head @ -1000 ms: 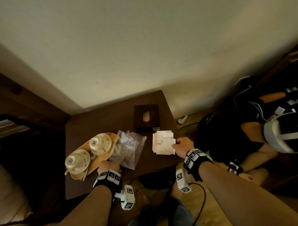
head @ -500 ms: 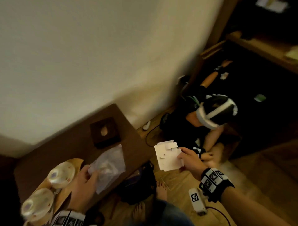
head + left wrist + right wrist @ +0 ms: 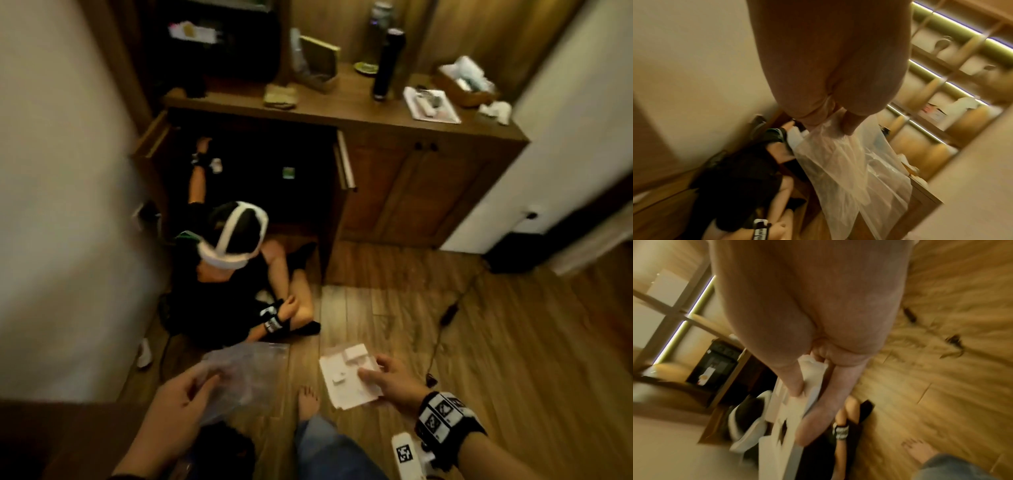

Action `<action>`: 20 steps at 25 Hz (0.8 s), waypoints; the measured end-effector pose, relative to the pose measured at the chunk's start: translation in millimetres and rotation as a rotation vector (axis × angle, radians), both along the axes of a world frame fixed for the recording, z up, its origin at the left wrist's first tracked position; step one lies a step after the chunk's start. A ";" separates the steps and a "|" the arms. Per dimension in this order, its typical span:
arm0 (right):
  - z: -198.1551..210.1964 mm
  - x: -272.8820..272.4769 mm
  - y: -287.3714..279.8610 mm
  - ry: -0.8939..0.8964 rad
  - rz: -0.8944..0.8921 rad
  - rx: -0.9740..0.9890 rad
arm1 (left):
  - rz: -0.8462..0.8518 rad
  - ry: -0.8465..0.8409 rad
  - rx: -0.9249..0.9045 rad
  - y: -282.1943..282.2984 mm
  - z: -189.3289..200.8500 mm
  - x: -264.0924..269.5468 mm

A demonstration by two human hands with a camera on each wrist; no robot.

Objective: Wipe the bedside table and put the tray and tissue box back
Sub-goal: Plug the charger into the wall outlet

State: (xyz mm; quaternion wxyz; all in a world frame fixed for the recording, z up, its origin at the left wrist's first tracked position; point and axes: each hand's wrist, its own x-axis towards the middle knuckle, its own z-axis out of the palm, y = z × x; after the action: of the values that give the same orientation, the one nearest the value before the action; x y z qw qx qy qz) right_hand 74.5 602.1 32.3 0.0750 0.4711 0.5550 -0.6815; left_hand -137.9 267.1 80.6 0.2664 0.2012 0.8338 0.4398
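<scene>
Head view: my left hand (image 3: 178, 407) pinches a clear plastic bag (image 3: 246, 377); my right hand (image 3: 394, 383) grips a white cardboard insert (image 3: 346, 377), both over the wood floor (image 3: 513, 342). Only a dark corner of the bench (image 3: 51, 438) shows, just beside my left hand, so that hand is nearer; tray and tissue box out of view. Left wrist view: fingers (image 3: 849, 123) clamp the bag's top, bag hanging. Right wrist view: thumb and fingers (image 3: 818, 410) clasp the insert, long axis pointing away from the wrist.

Clear crinkly plastic bag (image 3: 245, 373), perhaps white cardboard piece (image 3: 349, 377), wood floor (image 3: 513, 342)
</scene>
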 end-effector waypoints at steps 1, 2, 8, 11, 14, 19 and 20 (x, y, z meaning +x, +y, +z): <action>-5.6 17.3 16.2 -0.026 -0.073 0.016 | -0.081 0.009 0.020 29.9 -0.6 -6.6; -10.7 32.6 31.8 -0.051 -0.148 0.020 | -0.156 0.025 0.027 60.0 -2.2 -12.2; -40.8 91.8 130.1 -0.101 -0.504 -0.065 | -0.528 0.064 -0.026 270.0 -20.8 -32.3; -49.6 118.6 199.8 -0.102 -0.531 -0.060 | -0.628 0.073 -0.052 393.9 -19.5 -30.1; -52.0 150.2 275.0 -0.095 -0.619 -0.036 | -0.801 0.067 -0.069 527.6 -11.5 -23.4; -44.0 186.4 372.6 -0.109 -0.909 -0.159 | -0.922 0.153 -0.052 714.4 -6.2 -17.4; -44.8 188.8 394.2 -0.126 -0.924 -0.147 | -0.952 0.178 -0.048 751.9 -6.6 -15.6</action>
State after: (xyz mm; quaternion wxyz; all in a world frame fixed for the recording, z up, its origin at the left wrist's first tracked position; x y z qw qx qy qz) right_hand 263.3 996.3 -12.5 -0.1697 0.7026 0.2319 -0.6510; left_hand -153.5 1019.0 74.1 0.3703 0.5911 0.6784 0.2309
